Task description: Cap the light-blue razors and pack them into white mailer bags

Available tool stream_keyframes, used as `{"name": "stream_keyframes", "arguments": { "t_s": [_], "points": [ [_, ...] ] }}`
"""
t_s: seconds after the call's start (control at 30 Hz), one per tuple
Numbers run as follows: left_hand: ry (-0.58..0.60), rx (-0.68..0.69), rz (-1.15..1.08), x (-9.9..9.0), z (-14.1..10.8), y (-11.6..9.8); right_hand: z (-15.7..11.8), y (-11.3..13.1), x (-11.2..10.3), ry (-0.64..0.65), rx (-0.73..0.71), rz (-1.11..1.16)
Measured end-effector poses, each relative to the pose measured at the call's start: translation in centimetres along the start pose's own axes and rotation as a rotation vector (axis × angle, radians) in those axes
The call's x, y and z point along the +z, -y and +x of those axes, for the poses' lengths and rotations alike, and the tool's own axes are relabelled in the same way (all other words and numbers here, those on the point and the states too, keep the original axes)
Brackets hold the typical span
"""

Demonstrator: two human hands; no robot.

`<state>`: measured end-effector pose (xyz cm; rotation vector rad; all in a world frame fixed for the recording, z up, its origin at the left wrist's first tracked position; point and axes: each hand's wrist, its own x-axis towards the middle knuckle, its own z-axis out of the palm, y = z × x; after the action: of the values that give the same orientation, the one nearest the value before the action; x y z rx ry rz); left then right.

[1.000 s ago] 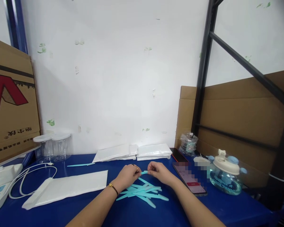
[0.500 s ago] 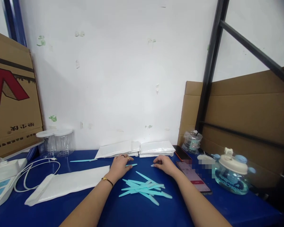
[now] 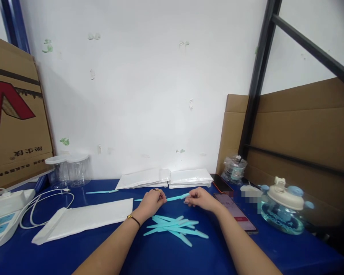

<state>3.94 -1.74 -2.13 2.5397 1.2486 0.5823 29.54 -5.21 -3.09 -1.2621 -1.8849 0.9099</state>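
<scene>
White wall (image 3: 137,95) filled most of bkgd. Blue table (image 3: 212,252) ran along bottom, w/ cardboard panel (image 3: 304,126) behind its R side, black rack (image 3: 255,91) standing in front of panel, & printed carton (image 3: 14,137) at far L. White pouch (image 3: 88,219) lay flat on L half of table, at a slant; pwr strip (image 3: 8,210) at L edge. Drink bottle (image 3: 283,212) w/ cream lid stood upright on R side. White packets (image 3: 190,177) lay in two stacks side by side, nr wall. Clear jars (image 3: 78,172), white lids on, stood back L.

L hand (image 3: 151,201) was pinching teal stick (image 3: 175,198) btwn thumb & fingertips, above & just beyond pile. R hand (image 3: 200,199) had fingers curled in, touching stick's R end; can't tell if it gripped. Phone (image 3: 239,214) lay just R of R hand, wrapped bundle (image 3: 234,170) farther back. Teal pile (image 3: 174,227), sticks crossed every which way, sat on table btwn forearms. Lone stick (image 3: 101,192) lay beyond pouch, apart from pile. Smallest: teal tip (image 3: 138,199) poking out L of L hand; can't tell if same stick.
</scene>
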Motion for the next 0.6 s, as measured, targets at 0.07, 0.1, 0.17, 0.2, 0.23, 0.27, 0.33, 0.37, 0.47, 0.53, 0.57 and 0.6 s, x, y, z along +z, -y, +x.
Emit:
{"name": "stream_keyframes", "arguments": {
  "t_s": [0.07, 0.1, 0.17, 0.2, 0.23, 0.27, 0.33, 0.37, 0.47, 0.53, 0.57, 0.6],
  "points": [
    [-0.012, -0.008, 0.003, -0.4, 0.0, 0.4, 0.1, 0.2, 0.1, -0.037, 0.012, 0.035],
    [-0.017, -0.011, 0.006, -0.5, 0.0, 0.5, 0.1, 0.2, 0.2, -0.047, 0.017, 0.060],
    [-0.026, -0.016, 0.011, -0.6, 0.0, 0.7, 0.3, 0.3, 0.6, -0.052, 0.022, 0.110],
    [-0.029, -0.016, 0.014, -0.6, 0.0, 0.7, 0.5, 0.3, 0.8, -0.053, 0.023, 0.126],
    [-0.030, -0.012, 0.020, -0.6, 0.0, 0.8, 0.6, 0.3, 1.0, -0.054, 0.024, 0.133],
    [-0.028, -0.007, 0.028, -0.5, 0.1, 0.9, 0.8, 0.2, 1.2, -0.057, 0.028, 0.128],
    [-0.030, -0.011, 0.067, -0.5, 0.2, 1.2, 1.0, -0.2, 1.2, -0.081, 0.043, 0.095],
    [-0.035, -0.024, 0.092, -0.6, 0.3, 1.4, 1.1, -0.4, 1.1, -0.100, 0.053, 0.076],
    [-0.049, -0.092, 0.151, -1.1, 0.3, 2.6, 1.1, -1.4, 0.2, -0.167, 0.087, 0.017],
    [-0.046, -0.126, 0.163, -1.5, 0.2, 3.4, 1.0, -2.0, -0.5, -0.199, 0.102, -0.029],
    [-0.047, -0.137, 0.168, -1.7, 0.2, 3.6, 0.9, -2.2, -0.7, -0.209, 0.106, -0.055],
    [-0.052, -0.144, 0.171, -1.8, 0.1, 3.7, 0.8, -2.3, -0.8, -0.219, 0.107, -0.080]
  ]
}}
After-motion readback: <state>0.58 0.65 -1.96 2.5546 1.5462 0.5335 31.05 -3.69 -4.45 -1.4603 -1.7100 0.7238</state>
